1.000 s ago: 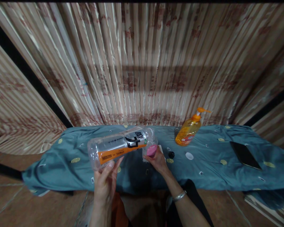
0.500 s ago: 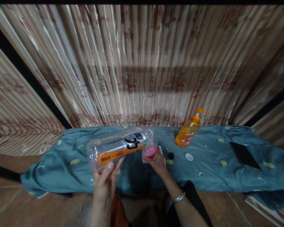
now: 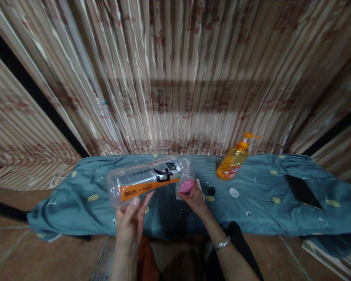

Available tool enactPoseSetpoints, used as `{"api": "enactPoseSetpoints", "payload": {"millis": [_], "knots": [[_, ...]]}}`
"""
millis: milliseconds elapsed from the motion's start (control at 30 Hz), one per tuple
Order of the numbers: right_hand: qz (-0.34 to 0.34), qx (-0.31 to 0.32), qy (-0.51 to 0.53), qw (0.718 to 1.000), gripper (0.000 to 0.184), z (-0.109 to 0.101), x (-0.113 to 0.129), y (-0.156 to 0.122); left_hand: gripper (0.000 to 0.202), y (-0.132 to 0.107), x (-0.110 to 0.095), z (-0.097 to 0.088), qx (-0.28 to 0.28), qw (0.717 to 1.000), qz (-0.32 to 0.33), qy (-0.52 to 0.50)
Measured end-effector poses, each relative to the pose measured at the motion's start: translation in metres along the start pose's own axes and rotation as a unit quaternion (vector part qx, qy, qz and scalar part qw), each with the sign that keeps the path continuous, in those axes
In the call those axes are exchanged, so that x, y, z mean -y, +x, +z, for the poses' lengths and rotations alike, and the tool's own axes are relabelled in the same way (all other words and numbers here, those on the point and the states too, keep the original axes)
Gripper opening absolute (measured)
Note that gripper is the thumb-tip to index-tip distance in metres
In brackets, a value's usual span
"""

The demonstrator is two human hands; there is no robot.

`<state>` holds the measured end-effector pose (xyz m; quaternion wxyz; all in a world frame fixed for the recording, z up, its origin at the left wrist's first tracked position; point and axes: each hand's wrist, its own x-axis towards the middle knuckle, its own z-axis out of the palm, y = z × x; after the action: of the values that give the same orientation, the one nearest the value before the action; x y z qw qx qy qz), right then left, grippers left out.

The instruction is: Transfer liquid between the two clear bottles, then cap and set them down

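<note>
Large bottle (image 3: 146, 182) tilted toward small bottle (image 3: 187, 185)
My left fingers (image 3: 131, 207) hold the first, right fingers (image 3: 185, 197) the second; pump bottle (image 3: 233, 163) contains orange liquid

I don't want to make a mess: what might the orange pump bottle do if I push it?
The orange pump bottle might tip, being tall on wrinkled cloth. It's probably fairly heavy, since orange liquid shows inside.

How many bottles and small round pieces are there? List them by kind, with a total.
Bottles: 3 (large clear plastic bottle with silver-and-orange label, small clear plastic bottle with pink band, orange-topped plastic pump bottle)
Small round pieces: 2 (black round piece, white round disc)
Total: 5
</note>
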<state>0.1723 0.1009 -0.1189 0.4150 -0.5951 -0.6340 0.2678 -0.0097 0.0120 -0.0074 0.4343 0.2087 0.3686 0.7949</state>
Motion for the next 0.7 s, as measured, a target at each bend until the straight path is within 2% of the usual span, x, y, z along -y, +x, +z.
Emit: {"api": "enactPoseSetpoints", "payload": {"millis": [233,700], "knots": [[0.002,0.007,-0.001,1.000,0.064,0.0000,0.0002,0.0010,0.037,-0.0033,-0.0028,0.0031,-0.003,1.000,-0.002,-0.006],[0.000,0.004,-0.003,1.000,0.064,0.0003,-0.0010,0.0009,0.033,-0.0031,-0.0007,0.0036,0.001,0.999,-0.012,-0.030]]}}
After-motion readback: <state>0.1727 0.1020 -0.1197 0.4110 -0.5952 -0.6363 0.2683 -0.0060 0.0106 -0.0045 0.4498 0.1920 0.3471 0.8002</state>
